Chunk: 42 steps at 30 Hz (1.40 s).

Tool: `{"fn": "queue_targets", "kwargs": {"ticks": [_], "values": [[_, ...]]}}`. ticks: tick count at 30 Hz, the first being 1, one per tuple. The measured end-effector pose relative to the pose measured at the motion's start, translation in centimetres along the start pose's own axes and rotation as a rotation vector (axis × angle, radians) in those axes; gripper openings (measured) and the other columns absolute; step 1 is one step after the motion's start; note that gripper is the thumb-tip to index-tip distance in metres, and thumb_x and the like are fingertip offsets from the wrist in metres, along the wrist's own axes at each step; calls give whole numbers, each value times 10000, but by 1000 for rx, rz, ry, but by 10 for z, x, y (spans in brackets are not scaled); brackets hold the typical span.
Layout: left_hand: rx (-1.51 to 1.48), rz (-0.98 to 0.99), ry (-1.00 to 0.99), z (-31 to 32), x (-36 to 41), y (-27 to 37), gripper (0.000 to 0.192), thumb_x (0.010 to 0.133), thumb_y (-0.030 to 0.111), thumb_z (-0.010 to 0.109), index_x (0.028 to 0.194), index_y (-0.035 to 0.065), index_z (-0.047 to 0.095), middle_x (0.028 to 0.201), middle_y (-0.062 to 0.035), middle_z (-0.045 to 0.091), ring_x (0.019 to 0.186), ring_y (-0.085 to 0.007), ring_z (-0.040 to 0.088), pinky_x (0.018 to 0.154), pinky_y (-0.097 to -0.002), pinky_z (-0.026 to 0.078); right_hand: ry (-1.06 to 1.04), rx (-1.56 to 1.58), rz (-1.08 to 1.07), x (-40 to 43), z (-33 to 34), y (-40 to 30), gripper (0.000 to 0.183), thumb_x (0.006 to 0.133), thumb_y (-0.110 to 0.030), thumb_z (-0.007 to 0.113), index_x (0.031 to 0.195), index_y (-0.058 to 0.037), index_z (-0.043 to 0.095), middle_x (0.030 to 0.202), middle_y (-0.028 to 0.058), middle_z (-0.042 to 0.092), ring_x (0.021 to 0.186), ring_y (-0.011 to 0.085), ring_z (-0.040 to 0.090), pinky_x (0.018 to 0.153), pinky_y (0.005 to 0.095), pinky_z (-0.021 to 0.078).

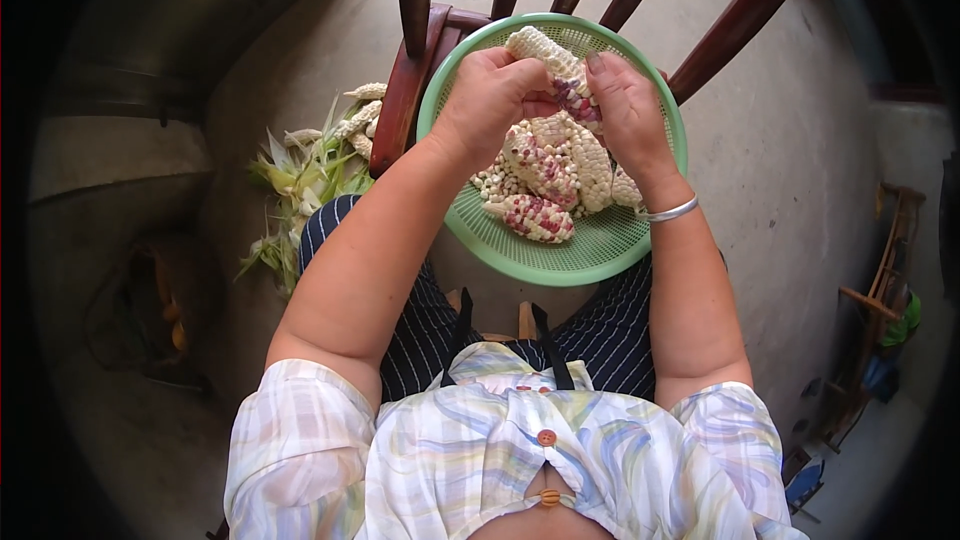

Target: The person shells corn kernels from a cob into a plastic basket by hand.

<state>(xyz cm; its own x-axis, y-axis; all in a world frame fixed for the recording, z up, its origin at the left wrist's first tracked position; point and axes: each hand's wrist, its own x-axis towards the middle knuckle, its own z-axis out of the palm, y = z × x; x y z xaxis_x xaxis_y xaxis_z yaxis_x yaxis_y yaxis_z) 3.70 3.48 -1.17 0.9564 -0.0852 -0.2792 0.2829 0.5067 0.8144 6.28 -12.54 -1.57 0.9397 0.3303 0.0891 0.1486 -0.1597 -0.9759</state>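
Both my hands are on one corn cob [546, 52], over a green plastic colander [555, 274]. Its upper part is bare of kernels; white and purple kernels cover the lower part. My right hand [630, 105] grips the cob's lower end, with the thumb up along it. The fingers of my left hand [499, 94] are bent against its kernels from the other side. Below, in the colander, several cobs with white and red kernels, one of them a short speckled cob [529, 217], lie beside loose pale kernels [495, 180]. My hands partly hide the colander's contents.
The colander rests on a dark red wooden chair [397, 105] with a slatted back. Green husks [300, 187] and stripped cobs [360, 120] lie on the floor to the left. A dark container [169, 307] with yellow things stands farther left, and wooden furniture [885, 270] at the right.
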Motion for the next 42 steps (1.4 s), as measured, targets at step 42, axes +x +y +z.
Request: {"fn": "queue_targets", "kwargs": {"ticks": [42], "values": [[-36, -31, 57, 3, -2, 0, 150, 757, 61, 517, 871, -4, 590, 788, -65, 613, 677, -131, 587, 642, -268, 501, -64, 238, 168, 2, 0, 0, 371, 946, -357, 421, 868, -19, 552, 663, -27, 513, 546, 39, 420, 473, 203, 346]]}}
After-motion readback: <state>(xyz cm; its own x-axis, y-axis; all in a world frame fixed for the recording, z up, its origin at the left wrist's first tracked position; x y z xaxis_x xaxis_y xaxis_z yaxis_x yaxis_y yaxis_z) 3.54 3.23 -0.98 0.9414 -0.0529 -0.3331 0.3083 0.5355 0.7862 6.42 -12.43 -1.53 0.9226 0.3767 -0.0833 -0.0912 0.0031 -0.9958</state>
